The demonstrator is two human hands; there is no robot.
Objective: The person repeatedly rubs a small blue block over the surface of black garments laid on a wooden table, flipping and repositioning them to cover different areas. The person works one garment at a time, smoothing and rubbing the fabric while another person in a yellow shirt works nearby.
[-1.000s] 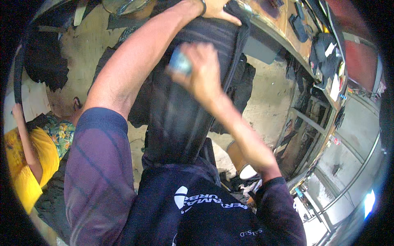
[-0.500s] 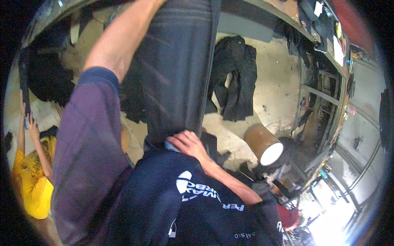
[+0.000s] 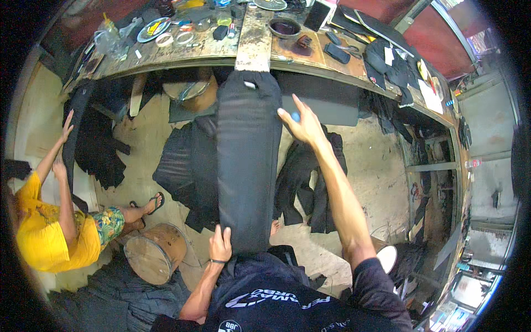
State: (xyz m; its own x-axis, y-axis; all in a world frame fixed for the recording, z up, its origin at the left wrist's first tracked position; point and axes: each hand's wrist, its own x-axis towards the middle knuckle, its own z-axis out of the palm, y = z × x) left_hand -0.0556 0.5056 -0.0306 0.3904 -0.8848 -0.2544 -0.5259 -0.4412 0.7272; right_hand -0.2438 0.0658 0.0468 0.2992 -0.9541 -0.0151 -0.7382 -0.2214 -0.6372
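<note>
One long black garment (image 3: 248,160), drawn flat over a narrow support, runs from the wearer's lap up to the edge of a wooden workbench (image 3: 199,54). A pale, dark-stained plank (image 3: 254,52) lies on the bench at the garment's far end.

At the garment's near left edge, the left hand (image 3: 220,243) rests with fingers together; whether it pinches the cloth, I cannot tell. Beside the garment's far right edge, the right hand (image 3: 301,123) is raised, thumb and forefinger spread, the palm keeping a small blue object (image 3: 296,117), mostly hidden.

Left and right of the garment, dark clothes lie or hang above a pale, stained floor (image 3: 373,166). Further left, a co-worker in a yellow shirt (image 3: 61,238) reaches toward a dark strip of cloth. Grey panels (image 3: 487,149) line the room well to its right, and red ones (image 3: 381,10) stand beyond the bench.

Past the garment's far end, slightly right, sits a dark bowl (image 3: 286,36) with dark contents. To the left are a plate (image 3: 142,36) bearing yellow pieces and a clear plastic bag (image 3: 113,44) with a yellow straw. Near the garment's lower left stands a tan drum (image 3: 156,252).
</note>
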